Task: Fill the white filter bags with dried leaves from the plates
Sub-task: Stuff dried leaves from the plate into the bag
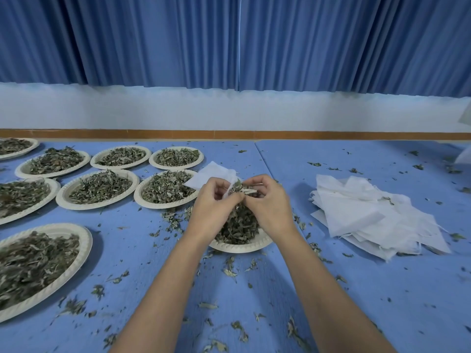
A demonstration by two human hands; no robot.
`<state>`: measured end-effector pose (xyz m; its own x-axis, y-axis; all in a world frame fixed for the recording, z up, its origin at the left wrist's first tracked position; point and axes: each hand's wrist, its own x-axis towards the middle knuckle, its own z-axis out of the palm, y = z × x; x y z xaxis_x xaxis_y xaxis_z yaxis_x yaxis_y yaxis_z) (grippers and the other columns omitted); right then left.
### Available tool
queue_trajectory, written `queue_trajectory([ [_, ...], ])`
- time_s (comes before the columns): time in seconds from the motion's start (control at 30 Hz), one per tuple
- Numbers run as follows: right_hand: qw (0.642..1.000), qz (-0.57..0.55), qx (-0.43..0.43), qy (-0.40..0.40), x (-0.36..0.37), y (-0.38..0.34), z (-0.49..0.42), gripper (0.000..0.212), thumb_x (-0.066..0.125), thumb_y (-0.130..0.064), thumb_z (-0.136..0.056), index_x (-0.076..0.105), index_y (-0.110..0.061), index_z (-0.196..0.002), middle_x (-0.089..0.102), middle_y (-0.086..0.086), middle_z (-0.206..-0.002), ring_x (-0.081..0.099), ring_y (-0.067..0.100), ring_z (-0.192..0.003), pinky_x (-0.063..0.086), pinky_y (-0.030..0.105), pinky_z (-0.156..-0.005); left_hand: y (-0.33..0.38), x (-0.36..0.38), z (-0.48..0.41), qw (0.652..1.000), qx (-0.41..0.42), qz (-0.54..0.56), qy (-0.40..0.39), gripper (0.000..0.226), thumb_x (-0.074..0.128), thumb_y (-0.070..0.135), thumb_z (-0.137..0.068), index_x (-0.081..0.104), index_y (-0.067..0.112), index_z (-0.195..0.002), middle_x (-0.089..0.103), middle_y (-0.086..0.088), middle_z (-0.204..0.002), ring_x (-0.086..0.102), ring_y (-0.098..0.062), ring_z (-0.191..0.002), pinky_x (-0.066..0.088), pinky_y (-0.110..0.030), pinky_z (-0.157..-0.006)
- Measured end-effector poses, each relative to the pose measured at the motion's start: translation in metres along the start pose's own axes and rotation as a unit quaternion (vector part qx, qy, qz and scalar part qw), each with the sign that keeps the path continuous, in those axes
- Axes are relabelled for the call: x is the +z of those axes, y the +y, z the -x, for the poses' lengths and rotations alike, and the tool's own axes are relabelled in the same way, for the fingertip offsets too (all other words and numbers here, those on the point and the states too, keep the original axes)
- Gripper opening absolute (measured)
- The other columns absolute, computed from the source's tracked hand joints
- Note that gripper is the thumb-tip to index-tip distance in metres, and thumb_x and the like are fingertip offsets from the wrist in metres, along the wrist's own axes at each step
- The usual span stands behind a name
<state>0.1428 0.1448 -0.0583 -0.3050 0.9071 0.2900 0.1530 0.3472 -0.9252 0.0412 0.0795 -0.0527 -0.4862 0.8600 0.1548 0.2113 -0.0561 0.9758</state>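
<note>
My left hand (212,205) pinches the mouth of a white filter bag (211,175), which sticks out beyond my fingers toward the far left. My right hand (267,200) grips a clump of dried leaves (242,188) and presses it at the bag's opening. Both hands hover right above a white paper plate (239,247) piled with dark dried leaves (239,225). Most of that plate is hidden behind my hands and wrists.
Several more leaf-filled paper plates (99,189) cover the left of the blue table (356,289). A loose pile of white filter bags (369,215) lies to the right. Leaf crumbs are scattered everywhere. A white wall with blue curtains stands behind.
</note>
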Motion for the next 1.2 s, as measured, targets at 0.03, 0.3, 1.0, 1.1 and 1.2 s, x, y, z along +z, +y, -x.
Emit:
queue_trajectory([
  [0.03,1.000,0.015,-0.016,-0.003,0.001,0.000,0.000,0.018,0.071,-0.012,-0.076,0.061,-0.023,-0.087,0.068,-0.010,-0.090,0.062,0.005,-0.088,0.050,0.020,-0.073,-0.001,0.001,0.000,1.000,-0.008,0.012,0.010,0.021,0.069,0.032,-0.080,0.051,0.024,-0.088,0.051,0.007,-0.083,0.052,-0.006,-0.075,0.041,-0.021,-0.066],
  [0.3,0.983,0.123,-0.118,-0.064,0.011,0.002,0.005,0.038,0.060,-0.002,-0.071,0.052,-0.032,-0.092,0.054,-0.017,-0.103,0.051,0.000,-0.094,0.045,0.019,-0.067,-0.008,0.005,-0.005,0.994,-0.043,0.049,0.083,0.034,0.078,0.020,-0.073,0.045,0.020,-0.081,0.047,-0.001,-0.076,0.046,-0.015,-0.066,0.039,-0.031,-0.061],
  [1.0,0.996,-0.015,-0.010,-0.089,-0.010,0.000,-0.003,0.023,0.057,-0.012,-0.091,0.060,-0.015,-0.114,0.061,-0.015,-0.105,0.066,0.008,-0.088,0.057,0.021,-0.066,-0.011,0.003,-0.003,0.981,0.140,-0.113,0.078,0.018,0.068,0.007,-0.080,0.062,0.023,-0.083,0.063,0.010,-0.082,0.051,0.010,-0.073,0.037,-0.004,-0.063],
  [1.1,0.996,0.055,-0.059,-0.032,-0.007,0.000,0.000,0.018,0.059,-0.012,-0.091,0.068,-0.015,-0.106,0.068,-0.010,-0.094,0.067,0.009,-0.083,0.058,0.025,-0.069,-0.010,0.003,-0.002,0.984,0.131,-0.092,0.079,0.021,0.068,0.005,-0.080,0.061,0.025,-0.079,0.062,0.014,-0.077,0.049,0.013,-0.068,0.037,-0.004,-0.062],
  [1.2,0.976,0.174,-0.127,0.008,-0.004,0.002,0.001,0.015,0.058,-0.014,-0.091,0.070,-0.013,-0.099,0.071,-0.001,-0.093,0.064,0.013,-0.084,0.051,0.029,-0.076,-0.008,0.007,-0.004,0.981,0.126,-0.082,0.120,0.019,0.068,0.002,-0.078,0.063,0.020,-0.080,0.061,0.015,-0.076,0.050,0.014,-0.067,0.037,-0.003,-0.062],
])
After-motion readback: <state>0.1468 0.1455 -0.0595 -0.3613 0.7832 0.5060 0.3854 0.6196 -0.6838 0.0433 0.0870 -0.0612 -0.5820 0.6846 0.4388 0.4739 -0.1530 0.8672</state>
